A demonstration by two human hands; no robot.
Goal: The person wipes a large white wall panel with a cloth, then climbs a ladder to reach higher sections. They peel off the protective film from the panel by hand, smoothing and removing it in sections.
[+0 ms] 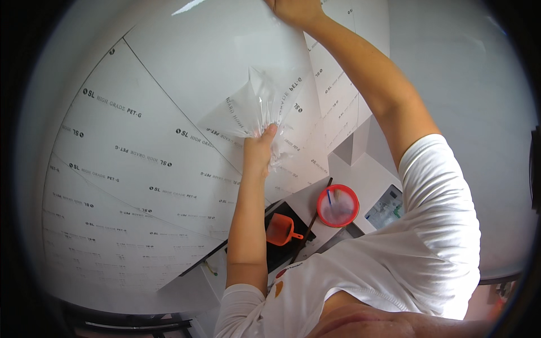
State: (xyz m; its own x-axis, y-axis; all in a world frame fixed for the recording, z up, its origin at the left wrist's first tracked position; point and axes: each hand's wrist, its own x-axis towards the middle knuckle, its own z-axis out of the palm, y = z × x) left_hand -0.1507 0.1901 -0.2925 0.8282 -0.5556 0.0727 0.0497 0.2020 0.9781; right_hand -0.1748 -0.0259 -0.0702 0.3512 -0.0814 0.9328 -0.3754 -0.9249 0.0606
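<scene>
My left hand grips a bunched sheet of clear protective film, with creases fanning out above the fist. The film bears printed writing and is partly loose from a white cabinet panel, whose surface above it is bare and glossy. Neighbouring white panels carry the same printed film. My right hand is raised against the panel at the top edge of the view. Its fingers are mostly cut off, so its grip is hidden.
Below the panels runs a pale countertop. On it are a black cooktop with an orange dustpan, a thin dark stick and a red-rimmed tub holding a blue item. A sink with objects lies to the right.
</scene>
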